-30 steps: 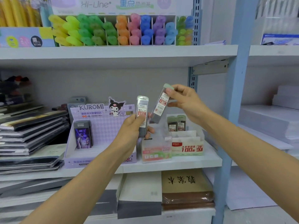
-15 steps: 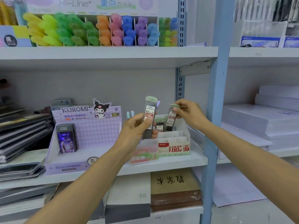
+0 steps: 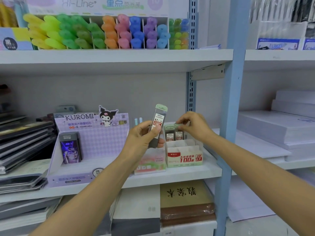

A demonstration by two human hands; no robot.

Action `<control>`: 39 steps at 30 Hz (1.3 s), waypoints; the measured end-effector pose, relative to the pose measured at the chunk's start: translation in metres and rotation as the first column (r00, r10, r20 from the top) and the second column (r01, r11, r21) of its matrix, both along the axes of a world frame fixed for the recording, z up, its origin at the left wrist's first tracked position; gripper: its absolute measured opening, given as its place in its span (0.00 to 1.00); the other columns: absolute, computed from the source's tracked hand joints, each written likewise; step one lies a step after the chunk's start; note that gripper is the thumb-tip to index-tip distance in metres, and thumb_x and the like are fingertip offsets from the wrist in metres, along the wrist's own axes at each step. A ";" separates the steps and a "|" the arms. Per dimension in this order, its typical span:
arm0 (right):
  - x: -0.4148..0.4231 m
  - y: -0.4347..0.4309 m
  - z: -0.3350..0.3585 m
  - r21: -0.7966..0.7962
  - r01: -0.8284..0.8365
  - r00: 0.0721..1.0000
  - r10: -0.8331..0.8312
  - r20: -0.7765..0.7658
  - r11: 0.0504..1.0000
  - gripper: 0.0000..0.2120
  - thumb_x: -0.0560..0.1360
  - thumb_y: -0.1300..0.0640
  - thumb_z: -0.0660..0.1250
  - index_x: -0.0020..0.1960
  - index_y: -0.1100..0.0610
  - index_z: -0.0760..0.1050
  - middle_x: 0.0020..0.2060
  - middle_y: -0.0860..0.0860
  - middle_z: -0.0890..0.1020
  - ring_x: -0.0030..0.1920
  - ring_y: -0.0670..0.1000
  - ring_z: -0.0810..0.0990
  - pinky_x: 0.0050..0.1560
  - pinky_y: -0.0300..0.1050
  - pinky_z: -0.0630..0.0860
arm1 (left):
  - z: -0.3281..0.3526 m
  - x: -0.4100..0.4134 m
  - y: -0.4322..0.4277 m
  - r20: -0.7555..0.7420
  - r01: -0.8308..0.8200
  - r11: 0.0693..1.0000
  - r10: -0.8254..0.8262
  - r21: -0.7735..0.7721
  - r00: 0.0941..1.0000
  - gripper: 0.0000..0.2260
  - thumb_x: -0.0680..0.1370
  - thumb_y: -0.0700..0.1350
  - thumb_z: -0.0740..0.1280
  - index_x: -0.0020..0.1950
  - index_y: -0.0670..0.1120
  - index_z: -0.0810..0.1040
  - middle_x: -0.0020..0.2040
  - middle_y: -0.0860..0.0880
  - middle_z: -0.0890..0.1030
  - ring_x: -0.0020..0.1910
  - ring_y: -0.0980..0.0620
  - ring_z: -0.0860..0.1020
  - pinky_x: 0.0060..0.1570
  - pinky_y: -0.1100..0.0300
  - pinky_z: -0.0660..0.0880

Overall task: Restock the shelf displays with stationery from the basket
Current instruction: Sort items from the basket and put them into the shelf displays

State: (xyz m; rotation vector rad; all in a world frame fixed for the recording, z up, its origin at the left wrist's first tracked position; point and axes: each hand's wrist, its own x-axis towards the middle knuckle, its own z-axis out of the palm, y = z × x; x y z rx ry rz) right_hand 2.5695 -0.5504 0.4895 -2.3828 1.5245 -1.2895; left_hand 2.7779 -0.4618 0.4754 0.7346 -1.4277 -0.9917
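While the right hand (image 3: 194,127) pinches the boxed case (image 3: 179,134), the left hand (image 3: 142,139) grips a lead case (image 3: 158,120) near-upright, cap up.

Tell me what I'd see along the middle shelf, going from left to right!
Stack of dark folders → purple Kuromi display box → left hand holding a lead tube → green-and-white lead box → blue shelf post → stacks of white paper.

Both forearms reach forward. The left hand (image 3: 144,136) grips an upright lead case (image 3: 159,120), thumb across its front. The right hand (image 3: 194,127), fingers curled, pinches the top of a second case (image 3: 179,134).
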 end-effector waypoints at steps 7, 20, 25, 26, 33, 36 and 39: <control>0.015 0.033 0.028 -0.012 -0.352 0.851 0.325 0.413 0.936 0.11 0.77 0.45 0.65 0.54 0.49 0.79 0.43 0.45 0.83 0.41 0.42 0.80 0.42 0.36 0.75 | 0.001 -0.003 0.000 -0.007 -0.023 1.000 0.023 0.001 1.000 0.09 0.74 0.46 0.70 0.54 0.51 0.81 0.45 0.50 0.85 0.38 0.48 0.84 0.39 0.60 0.80; -0.013 0.045 0.048 -0.129 -0.264 0.835 0.293 0.466 0.956 0.06 0.80 0.59 0.63 0.56 0.55 0.76 0.43 0.50 0.82 0.43 0.46 0.80 0.41 0.38 0.78 | 0.004 0.001 0.007 0.008 -0.137 0.989 0.138 -0.056 0.990 0.11 0.81 0.37 0.63 0.59 0.47 0.80 0.47 0.44 0.84 0.41 0.49 0.83 0.40 0.63 0.80; -0.010 0.029 0.022 -0.075 -0.097 0.974 0.110 0.198 0.992 0.08 0.78 0.60 0.65 0.57 0.54 0.78 0.46 0.48 0.81 0.46 0.48 0.80 0.51 0.44 0.79 | -0.004 0.002 0.010 0.076 -0.156 0.982 0.165 -0.111 0.983 0.09 0.80 0.37 0.65 0.57 0.48 0.79 0.45 0.46 0.85 0.47 0.48 0.83 0.52 0.58 0.80; -0.008 0.026 0.017 -0.079 -0.089 0.977 0.103 0.189 0.993 0.09 0.78 0.60 0.65 0.58 0.55 0.78 0.46 0.48 0.81 0.47 0.48 0.80 0.52 0.46 0.79 | -0.005 0.002 0.010 0.086 -0.154 0.981 0.164 -0.120 0.983 0.09 0.79 0.38 0.65 0.57 0.48 0.79 0.46 0.46 0.85 0.48 0.48 0.83 0.52 0.59 0.80; -0.002 0.009 0.004 -0.022 -0.087 0.995 0.088 0.043 0.996 0.11 0.79 0.62 0.64 0.60 0.57 0.78 0.46 0.48 0.82 0.45 0.48 0.80 0.51 0.44 0.80 | -0.003 0.010 0.010 0.100 -0.127 0.985 0.139 -0.113 0.985 0.07 0.79 0.37 0.66 0.54 0.46 0.79 0.45 0.47 0.85 0.41 0.50 0.82 0.48 0.59 0.80; -0.002 0.006 0.000 0.023 -0.092 0.995 0.091 0.050 0.995 0.10 0.79 0.62 0.64 0.59 0.54 0.75 0.44 0.51 0.81 0.44 0.49 0.81 0.42 0.38 0.80 | -0.002 0.013 0.010 0.068 -0.097 0.992 0.102 -0.075 0.992 0.04 0.79 0.36 0.66 0.50 0.44 0.75 0.46 0.45 0.86 0.39 0.50 0.82 0.46 0.60 0.80; 0.000 0.004 -0.004 -0.009 -0.028 1.000 0.028 0.006 1.000 0.05 0.77 0.61 0.67 0.52 0.54 0.76 0.44 0.49 0.80 0.43 0.48 0.79 0.46 0.44 0.80 | -0.001 0.013 0.010 0.041 -0.079 0.996 0.081 -0.045 0.996 0.06 0.78 0.35 0.66 0.50 0.43 0.71 0.46 0.44 0.86 0.39 0.49 0.83 0.45 0.59 0.81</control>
